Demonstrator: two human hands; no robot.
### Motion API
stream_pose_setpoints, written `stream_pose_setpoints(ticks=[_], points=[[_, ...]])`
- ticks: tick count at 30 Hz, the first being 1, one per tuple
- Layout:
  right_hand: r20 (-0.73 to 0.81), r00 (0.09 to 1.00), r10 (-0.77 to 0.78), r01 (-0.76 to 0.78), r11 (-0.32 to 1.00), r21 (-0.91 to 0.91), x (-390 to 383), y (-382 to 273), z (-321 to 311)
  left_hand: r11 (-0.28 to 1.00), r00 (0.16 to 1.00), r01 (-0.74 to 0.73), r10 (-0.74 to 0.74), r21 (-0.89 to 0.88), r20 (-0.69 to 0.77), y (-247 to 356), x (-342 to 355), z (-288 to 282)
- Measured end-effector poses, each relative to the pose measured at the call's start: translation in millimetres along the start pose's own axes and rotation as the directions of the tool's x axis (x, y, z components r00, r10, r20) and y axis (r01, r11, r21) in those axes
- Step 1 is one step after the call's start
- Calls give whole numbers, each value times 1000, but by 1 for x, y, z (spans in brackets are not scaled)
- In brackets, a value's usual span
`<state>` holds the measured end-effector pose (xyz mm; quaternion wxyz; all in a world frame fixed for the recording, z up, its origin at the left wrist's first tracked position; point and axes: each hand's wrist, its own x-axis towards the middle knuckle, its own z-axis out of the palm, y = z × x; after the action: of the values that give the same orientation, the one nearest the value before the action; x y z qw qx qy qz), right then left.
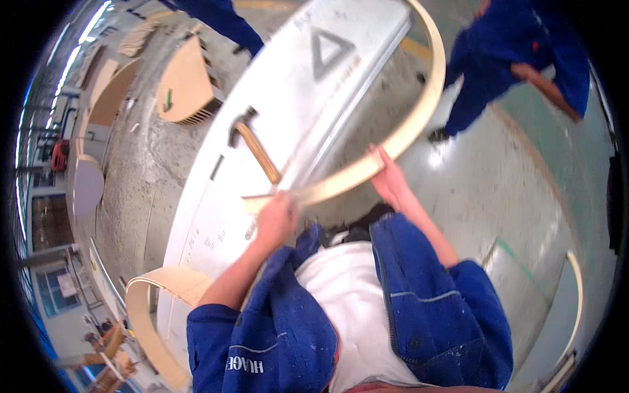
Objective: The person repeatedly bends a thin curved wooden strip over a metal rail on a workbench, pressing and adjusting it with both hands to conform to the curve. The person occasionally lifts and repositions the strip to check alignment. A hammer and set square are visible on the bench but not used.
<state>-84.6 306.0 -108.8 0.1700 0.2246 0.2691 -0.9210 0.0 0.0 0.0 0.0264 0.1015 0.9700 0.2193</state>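
A long, pale curved wooden strip (426,108) arcs from the white table toward the far right. Near its left end, my left hand (276,219) is closed round it, slightly blurred. Farther along the curve, my right hand (388,175) grips the same strip, fingers on its outer side. On the white tabletop (275,85) lies a claw hammer (257,149) with a wooden handle, its head pointing away and its handle end close to my left hand. A short dark strip (217,168) rests left of the hammer.
Another bent wooden strip (141,314) leans at the table's near left end. A curved wooden piece with a ribbed edge (187,85) stands on the floor at left. Two people in blue are nearby, one at far right (498,52), one beyond the table (219,16).
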Motion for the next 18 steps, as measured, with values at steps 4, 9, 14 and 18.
stream_pose_setpoints(ticks=[4,9,14,18], points=[[-40,991,-130,132,990,54,25,-60,5,992,979,-65,42,-112,-199,32,43,6],[-18,999,-32,33,999,29,21,-58,9,999,970,41,-48,-36,-240,21,1,14],[3,1000,-4,4,999,-46,25,-52,-3,987,958,-48,89,155,-272,19,0,5],[-30,999,19,-21,998,-64,16,-58,5,969,950,-139,189,207,-249,23,9,-22]])
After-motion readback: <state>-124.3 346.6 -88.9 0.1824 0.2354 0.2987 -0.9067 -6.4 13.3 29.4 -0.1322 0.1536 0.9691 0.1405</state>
